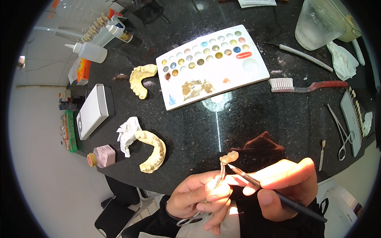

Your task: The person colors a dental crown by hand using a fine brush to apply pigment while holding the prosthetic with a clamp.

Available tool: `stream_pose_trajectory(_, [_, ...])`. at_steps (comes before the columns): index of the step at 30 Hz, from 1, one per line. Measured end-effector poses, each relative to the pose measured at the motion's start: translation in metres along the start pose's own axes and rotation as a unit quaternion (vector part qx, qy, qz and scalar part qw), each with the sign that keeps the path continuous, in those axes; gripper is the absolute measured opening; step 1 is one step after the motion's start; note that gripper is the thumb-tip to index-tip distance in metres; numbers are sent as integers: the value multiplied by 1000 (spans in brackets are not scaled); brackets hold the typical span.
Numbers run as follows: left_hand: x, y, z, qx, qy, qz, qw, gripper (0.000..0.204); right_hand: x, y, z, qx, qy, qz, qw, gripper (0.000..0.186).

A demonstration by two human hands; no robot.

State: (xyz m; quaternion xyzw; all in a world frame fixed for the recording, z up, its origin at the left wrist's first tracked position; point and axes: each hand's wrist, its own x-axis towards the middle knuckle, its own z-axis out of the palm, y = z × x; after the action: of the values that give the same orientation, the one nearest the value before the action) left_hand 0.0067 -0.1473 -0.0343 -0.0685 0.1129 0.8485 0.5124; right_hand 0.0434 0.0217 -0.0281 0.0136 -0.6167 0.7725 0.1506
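Low in the view, my left hand (190,194) is closed round metal ring-handled forceps (221,173). Their jaws hold a small tooth-coloured dental bridge (229,157) up above the counter's front edge. My right hand (287,180) pinches a slim dark-handled brush (295,205) like a pen. Its pointed tip is right beside the underside of the bridge; whether it touches, I cannot tell. Strong light falls on the fingers of both hands. Beyond them lies a white palette (238,82) with wells of coloured paste and brown smears on its flat part.
Two yellowish plaster jaw models (158,152) and a crumpled tissue (127,135) lie at left, near a white box (93,111) and a pink-filled jar (105,156). At right are a red-handled brush (317,86), scissor-like forceps (340,133), a shade guide (351,123) and a clear cup (317,27).
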Motion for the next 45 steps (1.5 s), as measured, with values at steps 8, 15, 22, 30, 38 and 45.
stream_pose_trajectory(8, [1,3,3,44,14,-17,999,27,1,1,-7,-37,-58,8,998,23])
stream_pose_trajectory(15, [4,4,8,52,28,-34,998,27,-1,-3,-1,-6,8,28,1000,24])
stream_pose_trajectory(22, [3,3,5,58,18,-25,998,27,-3,-9,-1,-17,-7,80,997,25])
stream_pose_trajectory(30, [2,4,5,67,30,-26,997,27,2,-3,-8,-17,-64,38,997,24])
stream_pose_trajectory(38, [3,4,7,64,28,-33,997,28,-3,-4,3,25,26,45,998,24])
stream_pose_trajectory(45, [3,4,4,63,15,-27,998,29,0,-6,-1,5,-18,49,999,21])
